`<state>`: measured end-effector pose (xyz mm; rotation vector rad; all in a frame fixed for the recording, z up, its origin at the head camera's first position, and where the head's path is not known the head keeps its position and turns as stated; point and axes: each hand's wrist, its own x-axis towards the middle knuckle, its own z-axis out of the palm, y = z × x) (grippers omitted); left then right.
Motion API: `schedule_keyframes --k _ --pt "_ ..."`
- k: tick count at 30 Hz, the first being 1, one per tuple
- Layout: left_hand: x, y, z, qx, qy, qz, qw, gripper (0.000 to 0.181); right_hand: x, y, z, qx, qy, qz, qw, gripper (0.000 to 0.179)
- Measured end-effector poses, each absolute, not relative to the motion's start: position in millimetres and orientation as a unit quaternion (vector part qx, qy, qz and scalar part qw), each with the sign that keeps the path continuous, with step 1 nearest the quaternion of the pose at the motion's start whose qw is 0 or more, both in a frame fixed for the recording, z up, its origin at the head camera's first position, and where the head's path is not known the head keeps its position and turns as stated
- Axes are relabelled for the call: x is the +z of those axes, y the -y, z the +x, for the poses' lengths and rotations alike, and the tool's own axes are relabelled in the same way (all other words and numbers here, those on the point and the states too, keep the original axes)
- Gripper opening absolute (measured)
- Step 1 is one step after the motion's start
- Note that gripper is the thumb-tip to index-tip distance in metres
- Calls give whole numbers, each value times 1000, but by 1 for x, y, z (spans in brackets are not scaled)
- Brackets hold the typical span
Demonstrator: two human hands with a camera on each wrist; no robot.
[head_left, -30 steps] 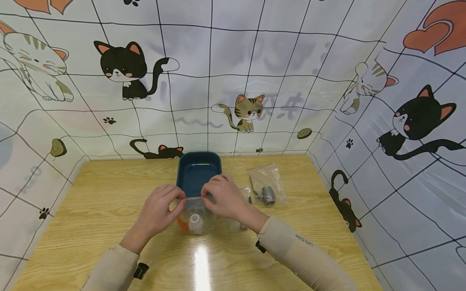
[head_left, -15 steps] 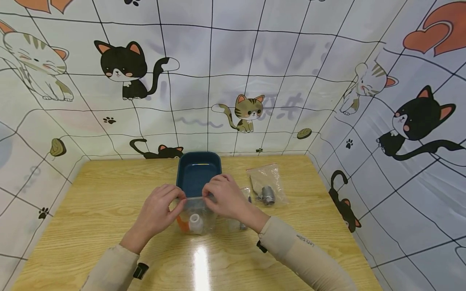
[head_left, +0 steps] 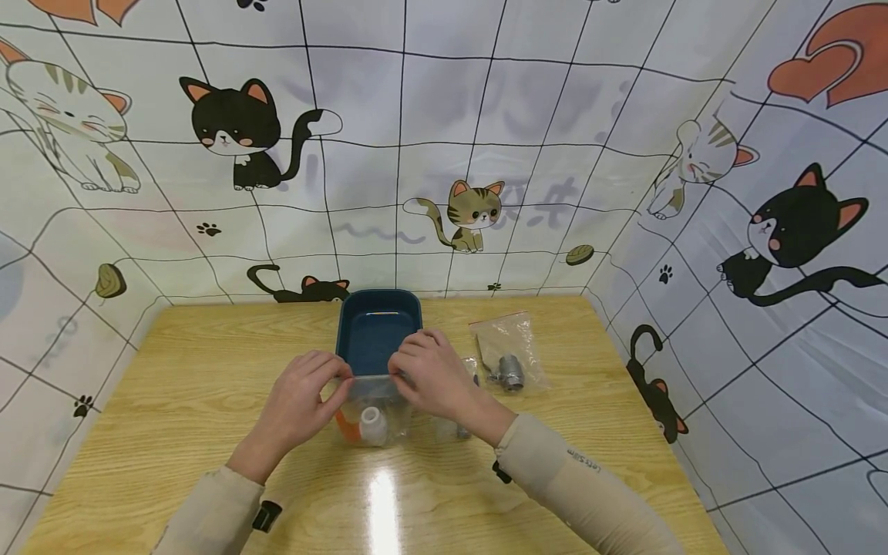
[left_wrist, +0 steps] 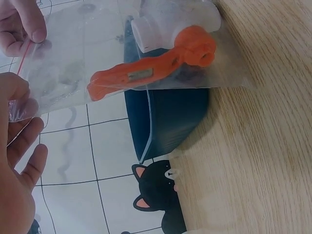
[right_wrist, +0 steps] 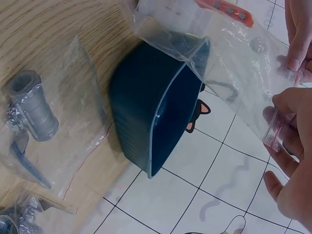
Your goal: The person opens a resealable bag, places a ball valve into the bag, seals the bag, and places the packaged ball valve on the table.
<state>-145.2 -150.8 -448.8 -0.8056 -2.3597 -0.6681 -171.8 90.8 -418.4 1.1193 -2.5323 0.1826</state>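
Between the two hands hangs a clear zip bag (left_wrist: 63, 63) with a red seal line along its top. Inside it are a white plastic pipe fitting (head_left: 373, 424) and an orange handle (left_wrist: 146, 70). My left hand (head_left: 298, 393) pinches the left end of the bag's top edge. The right hand (head_left: 433, 374) pinches the same edge a short way to the right, thumb against fingers, as the right wrist view shows. The bag's lower end is down near the wooden table, in front of a dark blue bin (head_left: 378, 339).
Right of the bin lies another zip bag (head_left: 509, 331) with a grey metal fitting (right_wrist: 36, 105) in it. A smaller bag with metal parts (right_wrist: 22, 214) sits partly hidden beneath the right forearm. Cat-print cloth walls border the wooden table (head_left: 229, 339).
The right hand has slid slightly right along the bag's top edge. The left hand and the bag have barely shifted.
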Motion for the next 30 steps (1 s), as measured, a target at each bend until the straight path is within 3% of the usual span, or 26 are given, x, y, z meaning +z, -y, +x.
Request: schedule_keyframes --k 8,20,30 --pt "-448 150 -145 -241 872 -311 292 12 -426 -93 -173 56 877 414 239 9" --pt "-448 152 -145 -220 872 -313 304 16 -430 -99 -174 75 872 418 244 9" --pt "-449 152 -145 -229 880 -304 282 11 -432 -101 -175 83 877 406 242 7"
